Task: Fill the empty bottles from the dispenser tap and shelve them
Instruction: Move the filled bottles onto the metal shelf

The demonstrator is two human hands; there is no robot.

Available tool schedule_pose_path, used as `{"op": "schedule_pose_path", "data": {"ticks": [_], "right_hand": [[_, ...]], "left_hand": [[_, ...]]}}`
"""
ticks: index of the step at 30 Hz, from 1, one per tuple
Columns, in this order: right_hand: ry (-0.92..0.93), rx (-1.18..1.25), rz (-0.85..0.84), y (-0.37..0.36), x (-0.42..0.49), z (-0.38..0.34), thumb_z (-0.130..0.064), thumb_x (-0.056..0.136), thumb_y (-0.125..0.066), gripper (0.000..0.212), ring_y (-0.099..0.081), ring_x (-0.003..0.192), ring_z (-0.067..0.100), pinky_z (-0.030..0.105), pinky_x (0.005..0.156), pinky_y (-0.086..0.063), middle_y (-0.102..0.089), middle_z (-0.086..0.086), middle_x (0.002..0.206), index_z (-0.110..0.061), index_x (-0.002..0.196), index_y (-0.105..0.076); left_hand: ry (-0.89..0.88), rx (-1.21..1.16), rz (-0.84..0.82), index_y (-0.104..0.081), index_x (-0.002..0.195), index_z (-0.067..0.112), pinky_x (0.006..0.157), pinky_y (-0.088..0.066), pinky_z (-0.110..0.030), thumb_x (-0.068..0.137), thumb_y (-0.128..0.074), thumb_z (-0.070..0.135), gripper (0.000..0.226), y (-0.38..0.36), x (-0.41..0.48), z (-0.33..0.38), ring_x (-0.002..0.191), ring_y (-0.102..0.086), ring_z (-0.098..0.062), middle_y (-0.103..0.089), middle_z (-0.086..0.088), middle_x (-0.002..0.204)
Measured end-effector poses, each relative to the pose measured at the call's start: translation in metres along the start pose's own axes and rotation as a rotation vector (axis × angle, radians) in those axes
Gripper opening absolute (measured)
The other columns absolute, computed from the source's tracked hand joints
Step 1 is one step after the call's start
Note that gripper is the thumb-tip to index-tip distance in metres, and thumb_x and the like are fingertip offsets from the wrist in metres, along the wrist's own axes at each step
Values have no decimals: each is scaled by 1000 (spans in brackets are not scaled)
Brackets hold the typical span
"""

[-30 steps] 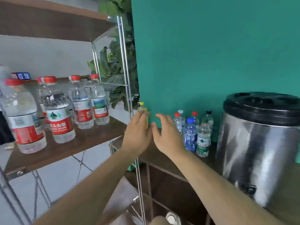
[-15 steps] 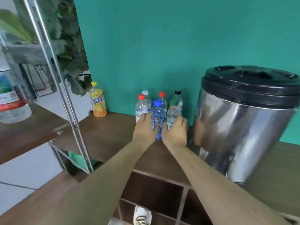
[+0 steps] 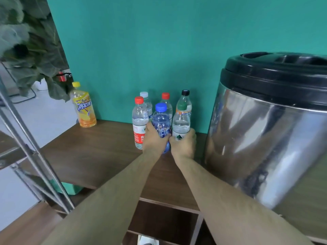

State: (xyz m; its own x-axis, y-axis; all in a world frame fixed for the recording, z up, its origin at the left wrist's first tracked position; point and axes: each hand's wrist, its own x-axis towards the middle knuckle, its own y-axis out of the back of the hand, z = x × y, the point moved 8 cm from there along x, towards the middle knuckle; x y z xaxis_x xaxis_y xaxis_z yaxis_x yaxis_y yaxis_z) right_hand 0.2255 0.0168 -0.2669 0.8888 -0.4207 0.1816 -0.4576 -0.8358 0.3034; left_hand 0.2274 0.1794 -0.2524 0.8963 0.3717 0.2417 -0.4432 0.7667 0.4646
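Brown wood-grain tabletop [image 3: 92, 149] carries a tight cluster of six small bottles, set back against the teal wall [image 3: 159, 50]. Both hands work the front row of that cluster.

L hand [image 3: 153, 140]: fingers wrapped round the lower body of the blue-cap bottle [image 3: 160, 119]. R hand [image 3: 183, 145]: wrapped the same way round the green-cap bottle [image 3: 180, 121], at label level. Both bottles are upright w/ caps on. The hands sit side by side, approx. touching.

Positions ref. the hands:
- Just L of L hand: red-cap bottle [image 3: 139, 121], not gripped.
- Behind both hands: white-cap bottle [image 3: 144, 94], second red-cap bottle [image 3: 165, 96], black-cap bottle [image 3: 185, 93].
- Well L of L hand: yellow iced-tea bottle [image 3: 85, 107], apart from the cluster.
- Just R of R hand: stainless dispenser [image 3: 265, 142] w/ black lid [image 3: 276, 71]. Tap not in view.

Assessment: pick-up step, filling not yet begun. One bottle per hand probably halves the trips. A low grip likely steadies the lift and leaves the necks free for uncapping. The front row goes first since it blocks access to the rear row. The cluster stands beside the dispenser, so travel to the tap should be short. Fill level of the gripped bottles: cannot tell.
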Motion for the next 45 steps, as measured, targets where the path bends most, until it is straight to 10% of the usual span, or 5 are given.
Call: {"op": "schedule_pose_path", "data": {"ticks": [9,20,36,45], "right_hand": [[70,-20,-69,38,-51,-24,-29,70,-87,59,-66,107,29,43,90,-57,-65,6,115,-13,119,-58],[558,209,-393,115,-185,-226,-39,76,-85,42,-67,90,12,33,75,-54,-69,-12,102,-31,110,-61],[698,164,-660,14,-313,-355,-44,82,-84,47,-60,85,21,28,66,-41,-65,-2,101,-18,113,-60],[724,169,-709,-45,-310,-352,-51,87,-82,64,-67,97,28,40,77,-56,-68,2,112,-15,131,-51]], "left_hand": [[-9,-10,25,-47,127,18,94,-53,-42,76,-87,32,67,53,-73,10,110,-65,-23,-61,1,120],[-215,46,322,-48,119,35,86,-59,-34,76,-91,36,60,286,-218,128,95,-69,2,-68,16,109],[-42,313,637,-43,116,21,75,-49,-32,82,-87,36,57,469,-247,122,92,-63,-17,-61,3,106],[-37,421,704,-17,161,9,117,-41,-46,89,-81,19,98,472,-222,96,143,-42,-32,-41,-15,155]]}}
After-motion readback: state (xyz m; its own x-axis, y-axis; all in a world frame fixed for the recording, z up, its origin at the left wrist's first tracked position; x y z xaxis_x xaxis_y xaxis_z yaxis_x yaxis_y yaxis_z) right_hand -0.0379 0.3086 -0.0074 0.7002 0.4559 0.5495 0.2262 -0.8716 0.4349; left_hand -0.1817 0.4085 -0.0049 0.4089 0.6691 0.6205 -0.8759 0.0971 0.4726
